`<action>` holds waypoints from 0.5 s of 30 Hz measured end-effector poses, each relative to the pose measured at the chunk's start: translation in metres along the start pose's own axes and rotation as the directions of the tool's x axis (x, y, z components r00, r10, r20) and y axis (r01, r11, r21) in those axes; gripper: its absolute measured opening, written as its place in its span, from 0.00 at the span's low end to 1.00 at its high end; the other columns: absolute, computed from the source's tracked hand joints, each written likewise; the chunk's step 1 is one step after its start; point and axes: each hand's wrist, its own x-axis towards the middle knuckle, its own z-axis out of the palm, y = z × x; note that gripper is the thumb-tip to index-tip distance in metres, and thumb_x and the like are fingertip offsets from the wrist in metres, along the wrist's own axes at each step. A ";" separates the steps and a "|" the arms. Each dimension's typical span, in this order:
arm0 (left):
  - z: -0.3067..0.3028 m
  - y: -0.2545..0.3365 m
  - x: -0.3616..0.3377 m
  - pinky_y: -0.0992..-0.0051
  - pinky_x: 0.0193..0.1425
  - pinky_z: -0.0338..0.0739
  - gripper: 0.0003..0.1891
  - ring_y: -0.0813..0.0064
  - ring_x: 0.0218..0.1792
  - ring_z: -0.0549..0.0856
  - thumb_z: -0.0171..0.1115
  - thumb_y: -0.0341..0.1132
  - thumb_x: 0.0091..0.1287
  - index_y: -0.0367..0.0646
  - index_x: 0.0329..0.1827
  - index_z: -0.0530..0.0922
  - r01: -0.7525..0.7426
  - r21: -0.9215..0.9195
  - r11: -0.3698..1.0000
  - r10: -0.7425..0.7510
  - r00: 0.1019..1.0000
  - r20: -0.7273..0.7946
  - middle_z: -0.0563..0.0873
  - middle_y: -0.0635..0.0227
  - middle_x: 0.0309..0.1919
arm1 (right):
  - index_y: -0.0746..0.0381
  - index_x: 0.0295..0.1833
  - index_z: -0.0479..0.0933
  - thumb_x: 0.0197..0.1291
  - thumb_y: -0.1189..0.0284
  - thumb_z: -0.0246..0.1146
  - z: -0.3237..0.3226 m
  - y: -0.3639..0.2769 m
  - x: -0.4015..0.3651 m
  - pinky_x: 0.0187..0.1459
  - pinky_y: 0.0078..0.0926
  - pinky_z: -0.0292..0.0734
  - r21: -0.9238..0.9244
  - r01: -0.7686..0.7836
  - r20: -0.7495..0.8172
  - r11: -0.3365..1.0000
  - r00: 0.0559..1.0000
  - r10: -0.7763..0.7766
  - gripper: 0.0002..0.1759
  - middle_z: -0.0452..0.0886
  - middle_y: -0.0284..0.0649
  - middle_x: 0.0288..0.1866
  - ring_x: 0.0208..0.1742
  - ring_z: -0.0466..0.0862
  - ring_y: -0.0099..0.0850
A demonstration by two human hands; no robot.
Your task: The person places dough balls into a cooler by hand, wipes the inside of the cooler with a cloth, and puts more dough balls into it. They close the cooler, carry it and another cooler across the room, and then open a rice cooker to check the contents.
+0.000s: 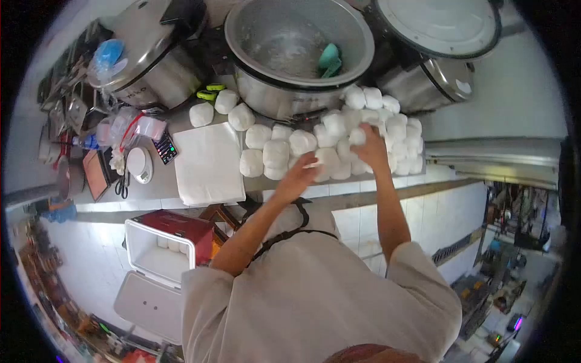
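White rounded bundles (276, 155), seemingly wrapped in paper, stand in rows and a stacked pile along the counter. My left hand (296, 179) is over the front edge of the row, fingers apart, beside one bundle (327, 160); nothing shows in its grasp. Farther right, my right hand (373, 149) has its fingers curled round a small white bundle (357, 137) at the pile. A stack of flat white sheets (209, 163) lies left of the bundles.
Behind the bundles stands a big open metal pot (266, 75) holding a turquoise scoop (329, 60). Lidded cookers (158, 78) flank it. A white scale (140, 164), scissors (123, 186) and a calculator-like device (164, 147) lie left. Below is an open cooler (129, 245) with white bundles inside.
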 end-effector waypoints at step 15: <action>-0.144 -0.090 -0.316 0.55 0.68 0.80 0.39 0.52 0.59 0.84 0.75 0.39 0.64 0.43 0.75 0.63 -0.488 -0.633 0.601 0.115 0.837 -0.535 0.80 0.54 0.63 | 0.68 0.78 0.62 0.62 0.50 0.66 0.080 0.054 0.108 0.79 0.38 0.55 -0.024 0.039 0.097 0.999 0.995 -0.036 0.47 0.62 0.56 0.80 0.79 0.63 0.49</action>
